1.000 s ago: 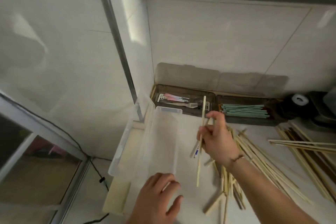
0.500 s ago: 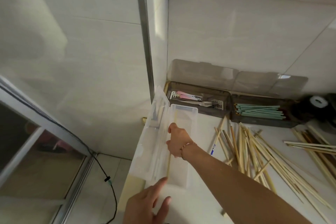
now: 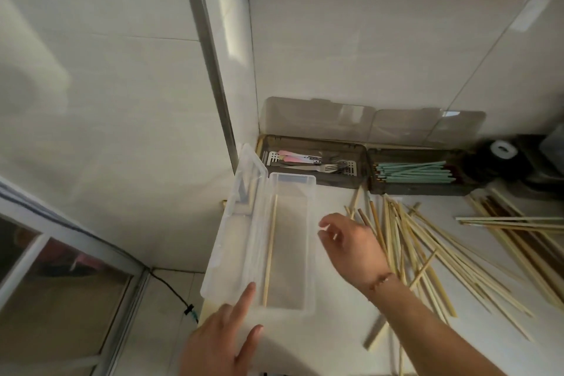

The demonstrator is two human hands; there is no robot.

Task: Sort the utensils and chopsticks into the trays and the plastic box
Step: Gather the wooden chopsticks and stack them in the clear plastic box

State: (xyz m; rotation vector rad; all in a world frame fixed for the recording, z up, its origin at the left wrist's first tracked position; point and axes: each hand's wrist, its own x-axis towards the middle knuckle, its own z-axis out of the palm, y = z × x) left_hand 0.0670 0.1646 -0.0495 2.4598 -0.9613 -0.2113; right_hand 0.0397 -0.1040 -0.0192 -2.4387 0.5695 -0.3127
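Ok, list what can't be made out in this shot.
- Left hand: head view, palm and wrist cut off by the bottom edge.
- Forks in the left tray: too small and dark to count.
- Black object far right: dim, unidentifiable.
- Chopstick pile: partly hidden by the right hand.

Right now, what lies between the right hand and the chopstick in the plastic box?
In the head view, only the plastic box's clear right wall and bare floor separate the right hand from the chopstick; nothing else lies there.
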